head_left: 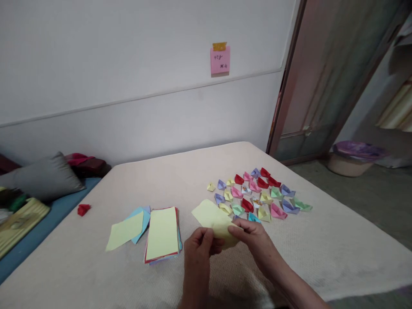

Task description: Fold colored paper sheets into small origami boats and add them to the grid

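Observation:
A pale yellow sheet of paper (210,216) is held up above the table, angled, between both hands. My left hand (202,243) pinches its lower left edge with the thumb on top. At the right edge, my right hand (247,231) grips the same sheet between thumb and fingers. Just behind the right hand, several folded paper boats (247,205) in red, pink, yellow, green, blue and purple stand in rows. Left of my left hand lies a stack of coloured paper (163,234) with a yellow sheet on top.
Beside the stack lie a loose yellow sheet (125,231) and a blue sheet (141,227). A crumpled-looking red paper piece (83,209) sits far left on the covered table (180,171). A pink note (220,61) is taped to the wall; a lined bin (350,161) stands right.

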Demonstrator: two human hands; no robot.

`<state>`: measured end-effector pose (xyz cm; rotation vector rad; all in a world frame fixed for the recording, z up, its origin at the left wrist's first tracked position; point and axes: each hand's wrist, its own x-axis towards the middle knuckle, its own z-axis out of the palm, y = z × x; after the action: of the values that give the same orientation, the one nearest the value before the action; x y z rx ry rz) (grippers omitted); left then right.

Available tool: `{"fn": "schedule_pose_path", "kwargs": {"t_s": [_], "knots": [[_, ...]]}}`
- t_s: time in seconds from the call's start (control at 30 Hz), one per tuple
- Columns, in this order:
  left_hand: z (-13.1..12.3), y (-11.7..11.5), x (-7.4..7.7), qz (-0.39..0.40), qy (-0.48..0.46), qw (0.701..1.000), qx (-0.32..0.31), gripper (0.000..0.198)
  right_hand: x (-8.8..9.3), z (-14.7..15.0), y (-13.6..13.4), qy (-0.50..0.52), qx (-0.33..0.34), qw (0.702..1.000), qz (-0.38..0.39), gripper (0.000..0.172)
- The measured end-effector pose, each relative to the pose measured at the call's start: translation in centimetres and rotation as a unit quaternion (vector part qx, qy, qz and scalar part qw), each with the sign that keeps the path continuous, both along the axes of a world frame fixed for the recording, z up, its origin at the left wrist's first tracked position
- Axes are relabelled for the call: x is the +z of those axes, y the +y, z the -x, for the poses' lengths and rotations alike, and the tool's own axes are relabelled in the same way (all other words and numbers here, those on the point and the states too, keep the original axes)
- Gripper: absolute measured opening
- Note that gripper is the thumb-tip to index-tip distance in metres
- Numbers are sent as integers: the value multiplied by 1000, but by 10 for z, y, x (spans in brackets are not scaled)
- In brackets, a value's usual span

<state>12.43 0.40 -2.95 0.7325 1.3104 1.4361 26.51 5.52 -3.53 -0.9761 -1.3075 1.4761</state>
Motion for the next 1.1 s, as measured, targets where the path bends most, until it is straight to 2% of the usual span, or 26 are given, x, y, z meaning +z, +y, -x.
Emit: {"fn": "schedule_pose_path", "kwargs": {"t_s": [0.2,0.33,0.5,0.57,0.7,0.83,0.93,1.03,1.1], "knots": [[1,-4,11,-31,-46,998,12,24,-2,-4,2,-7,28,999,-23,28],[4,-5,13,-56,5,998,-12,26,1,-5,2,-2,38,996,-80,3],[4,-5,4,-103,116,988,19,13,2,-3,-3,-42,20,986,-159,14],[3,-6,0,-98,108,989,32,23,0,-3,-3,-72,-1,978,-197,17],[2,-4,-3,-88,65,992,57,42,-6,-5,-2,-127,-35,942,-310,26],[3,-1,-4,-74,20,996,53,51,-8,-5,-2,-214,-52,870,-441,34],[4,0,-4,-72,-15,996,56,62,-8,-5,-2,-263,-53,823,-500,33],[4,1,-3,-73,-59,994,55,67,-9,-5,-2,-272,-55,814,-511,30],[4,1,-1,-71,-72,995,13,54,-10,-5,-1,-270,-49,823,-497,28]]}}
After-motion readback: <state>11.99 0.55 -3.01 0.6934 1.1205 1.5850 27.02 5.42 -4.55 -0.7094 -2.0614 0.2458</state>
